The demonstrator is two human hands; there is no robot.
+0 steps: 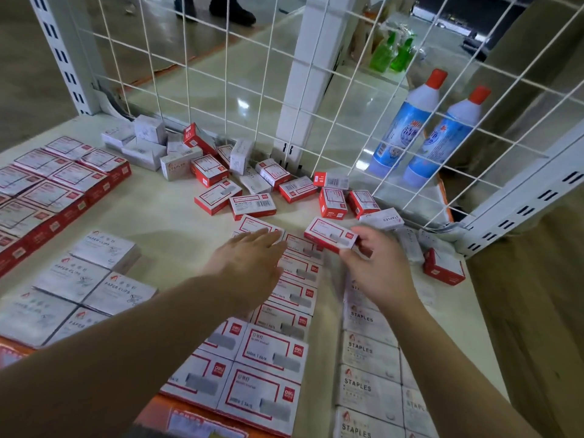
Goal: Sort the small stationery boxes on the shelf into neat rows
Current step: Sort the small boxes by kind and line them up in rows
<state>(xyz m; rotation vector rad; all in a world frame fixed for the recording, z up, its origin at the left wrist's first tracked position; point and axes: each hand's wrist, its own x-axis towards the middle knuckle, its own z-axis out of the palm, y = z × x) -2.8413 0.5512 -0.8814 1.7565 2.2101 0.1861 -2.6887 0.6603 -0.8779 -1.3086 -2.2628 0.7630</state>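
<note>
My right hand (379, 267) is shut on a red-and-white staple box (330, 234), held just above the far end of a row of matching red staple boxes (294, 292). My left hand (249, 263) lies flat with fingers spread on the far boxes of that row, touching a red box (257, 226). White "STAPLES" boxes (366, 352) form a row on the right. White "PAPER CLIPS" boxes (72, 279) sit in rows on the left. A loose pile of red and white boxes (221, 172) lies jumbled at the back of the shelf (170, 222).
Larger red boxes (57, 188) stand in rows at far left. A white wire grid (240, 74) backs the shelf. Behind it stand two blue bottles with red caps (420, 128) and green bottles (392, 52). A stray red box (444, 268) sits near the shelf's right edge.
</note>
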